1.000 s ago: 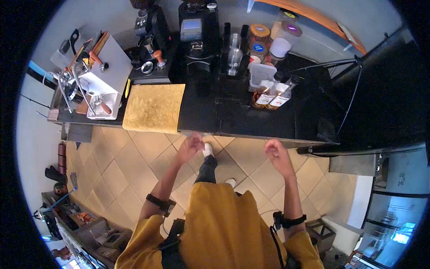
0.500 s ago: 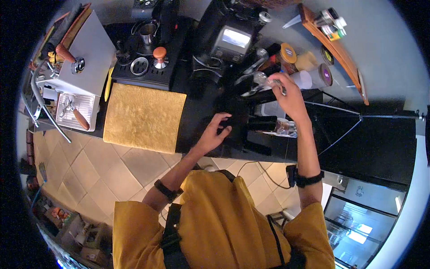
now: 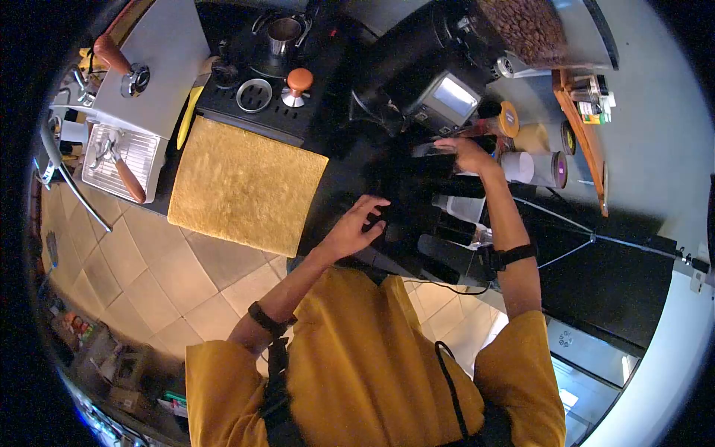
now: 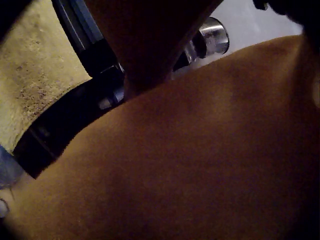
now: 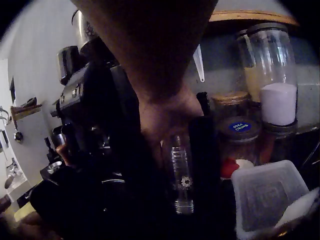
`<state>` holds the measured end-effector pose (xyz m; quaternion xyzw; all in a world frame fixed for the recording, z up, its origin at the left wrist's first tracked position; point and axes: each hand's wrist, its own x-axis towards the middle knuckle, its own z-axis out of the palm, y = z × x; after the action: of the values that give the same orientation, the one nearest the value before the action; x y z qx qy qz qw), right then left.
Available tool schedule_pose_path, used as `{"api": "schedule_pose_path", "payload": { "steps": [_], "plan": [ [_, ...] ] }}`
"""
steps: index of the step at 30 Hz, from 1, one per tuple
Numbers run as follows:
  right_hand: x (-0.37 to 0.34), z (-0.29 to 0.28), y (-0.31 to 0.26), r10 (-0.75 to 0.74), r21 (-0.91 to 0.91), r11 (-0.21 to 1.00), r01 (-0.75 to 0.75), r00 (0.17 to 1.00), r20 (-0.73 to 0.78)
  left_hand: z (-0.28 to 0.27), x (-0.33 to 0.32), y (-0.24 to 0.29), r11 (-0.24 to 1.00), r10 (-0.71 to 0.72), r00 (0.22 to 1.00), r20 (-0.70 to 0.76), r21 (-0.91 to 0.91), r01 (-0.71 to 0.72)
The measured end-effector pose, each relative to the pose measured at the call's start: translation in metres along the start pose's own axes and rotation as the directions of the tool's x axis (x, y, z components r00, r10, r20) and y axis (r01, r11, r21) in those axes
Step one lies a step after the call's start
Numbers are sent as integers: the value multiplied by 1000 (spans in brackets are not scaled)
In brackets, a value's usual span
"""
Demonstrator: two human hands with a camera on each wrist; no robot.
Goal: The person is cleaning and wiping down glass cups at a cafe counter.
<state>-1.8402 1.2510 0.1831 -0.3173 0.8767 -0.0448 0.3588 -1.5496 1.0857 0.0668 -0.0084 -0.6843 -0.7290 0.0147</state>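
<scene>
My right hand [image 3: 469,155] reaches in among black upright holders beside the grinder [image 3: 443,97]. In the right wrist view it comes down from above onto a stack of clear cups [image 5: 181,175]. The thumb lies along the left of the cups' top end; the other fingers are hidden, so I cannot tell whether they grip a cup. Over the black counter hangs my left hand [image 3: 354,229], its fingers loosely bent and nothing between them. A yellow towel [image 3: 246,190] lies to its left. The forearm fills most of the left wrist view.
A clear plastic tub [image 5: 270,195] and several lidded jars, one with white contents [image 5: 279,102], stand right of the cups. Left are a tamper [image 3: 298,83], a metal ring [image 3: 254,95] and an espresso machine with a portafilter [image 3: 126,175]. A wooden shelf [image 3: 585,141] juts from the wall.
The person has stepped up to the counter. Both hands rose from in front of its edge to over it, and the right hand moved on to the clear cups.
</scene>
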Motion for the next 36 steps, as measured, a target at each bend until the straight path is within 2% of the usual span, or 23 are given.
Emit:
{"api": "schedule_pose_path", "payload": {
  "steps": [2, 3, 5, 9, 12, 14, 18, 20, 21, 24, 26, 27, 29, 31, 33, 35, 36],
  "plan": [
    [11, -2, 6, -35, -82, 996, 47, 989, 143, -8, -1, 2, 999, -36, 999, -18, -37, 35],
    [17, -2, 12, -41, -86, 995, 54, 988, 146, -11, 0, 2, 999, -36, 999, -26, -38, 35],
    [25, -3, 18, -45, -203, 974, 103, 961, 273, -16, -1, 1, 999, -26, 998, -61, -33, 24],
    [40, -1, 33, -15, -323, 936, 139, 934, 358, -18, -1, 3, 997, -53, 996, -69, -53, 49],
    [41, 3, 39, -103, -327, 919, 222, 934, 342, -17, -2, 6, 996, -68, 995, -72, -59, 64],
    [41, 1, 35, 55, -260, 965, 30, 948, 314, -17, -1, 6, 996, -59, 996, -73, -68, 54],
    [28, -11, 14, 22, -154, 988, 31, 944, 329, -15, 2, 12, 997, -60, 993, -107, -56, 54],
    [10, -23, -12, 176, -66, 984, -164, 939, 295, -14, 5, 18, 993, -97, 984, -150, -89, 84],
    [5, -25, -15, 177, -60, 984, -166, 940, 292, -15, 7, 22, 993, -95, 985, -145, -85, 84],
    [-11, -39, -30, 158, -67, 987, -145, 951, 265, -18, 15, 33, 992, -62, 986, -152, -121, 43],
    [-26, -50, -42, 184, -196, 971, -137, 951, 249, -20, 19, 39, 993, -46, 984, -173, -118, 26],
    [-32, -51, -35, 191, -194, 970, -146, 952, 240, -20, 22, 41, 993, -39, 986, -163, -118, 20],
    [-43, -54, -19, 75, -186, 981, -50, 988, 134, -21, 27, 44, 994, -42, 983, -179, -104, 24],
    [-74, -72, -34, 36, -192, 981, -14, 994, 108, -20, 33, 54, 995, -43, 983, -179, -97, 26],
    [-107, -86, -49, -54, -53, 997, 52, 998, -34, -17, 36, 68, 994, 8, 981, -194, -109, -30],
    [-142, -98, -76, -166, -96, 983, 156, 980, -108, -17, 38, 82, 991, 30, 988, -153, -122, -49],
    [-154, -98, -85, -165, -96, 983, 155, 980, -109, -16, 39, 90, 989, 49, 992, -114, -136, -65]
  ]
}}
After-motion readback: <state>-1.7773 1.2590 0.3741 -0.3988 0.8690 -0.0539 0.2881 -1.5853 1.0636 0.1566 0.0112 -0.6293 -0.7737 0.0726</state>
